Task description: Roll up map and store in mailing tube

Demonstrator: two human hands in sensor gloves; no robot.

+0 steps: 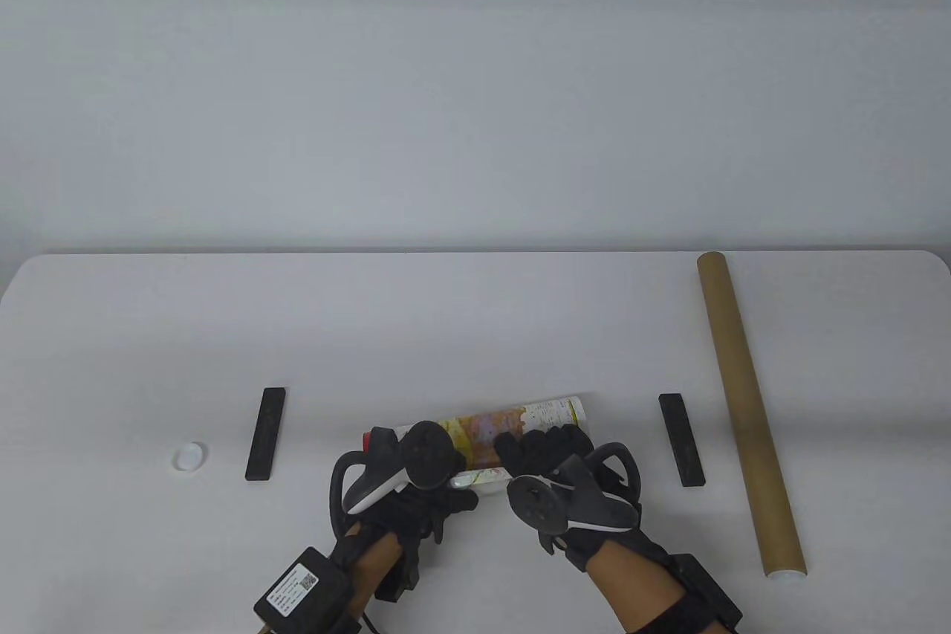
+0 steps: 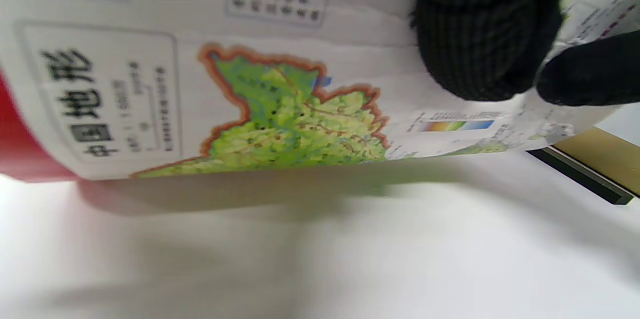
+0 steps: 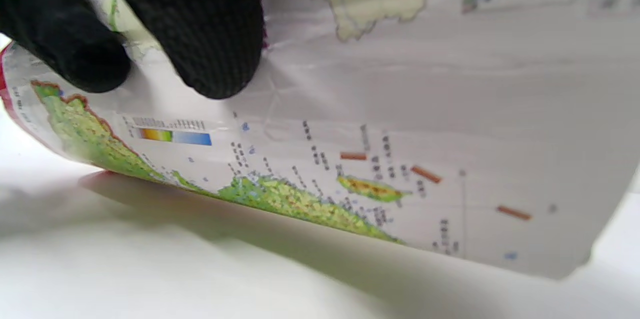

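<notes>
Both hands grasp the rolled map (image 1: 513, 426): left hand (image 1: 405, 478) on its left part, right hand (image 1: 557, 474) on its right, fingertips (image 3: 210, 54) pressing the paper so the roll cannot spring open. Map lies crosswise, well left of the mailing tube (image 1: 747, 411), between two black bars (image 1: 266, 433). Judgement: rolling about finished; insertion not yet begun.

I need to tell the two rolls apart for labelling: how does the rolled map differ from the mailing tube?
The rolled map is short, printed in colour and lies crosswise near the table's front, gripped by the left hand and right hand; the mailing tube is much longer, plain brown, runs front to back at the right, untouched. Both are cylinders lying on the table.
</notes>
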